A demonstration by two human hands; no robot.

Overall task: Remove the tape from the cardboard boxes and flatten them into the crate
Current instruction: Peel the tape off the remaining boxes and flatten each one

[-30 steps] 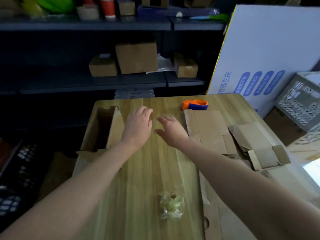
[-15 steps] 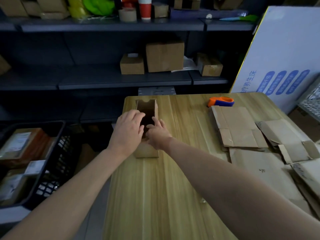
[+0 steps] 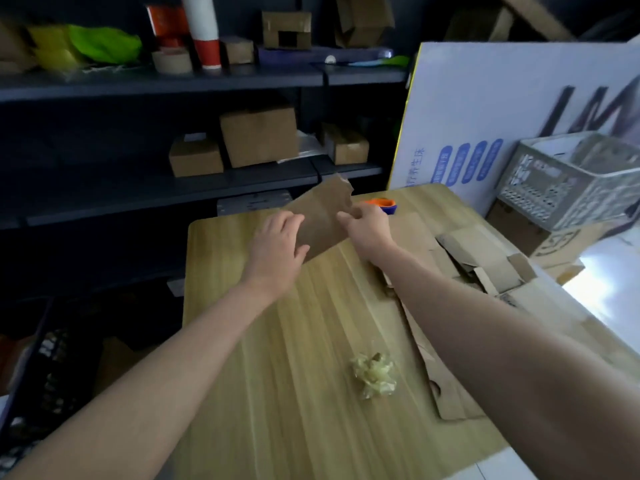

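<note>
A brown cardboard box is lifted at a tilt above the far part of the wooden table. My left hand grips its near left end. At the box's right edge my right hand pinches the cardboard. A wad of peeled clear tape lies on the table nearer to me. Flattened cardboard pieces are piled along the table's right side. A grey plastic crate stands to the right of the table, on a cardboard box.
An orange and blue tape cutter lies at the table's far edge behind my right hand. Dark shelves with small boxes stand behind the table. A black crate sits low on the left. A big white board leans at right.
The box lay on the table's far left with both hands on it. Now it is raised, tilted and carried to the right, held at both ends. The view has swung right.
</note>
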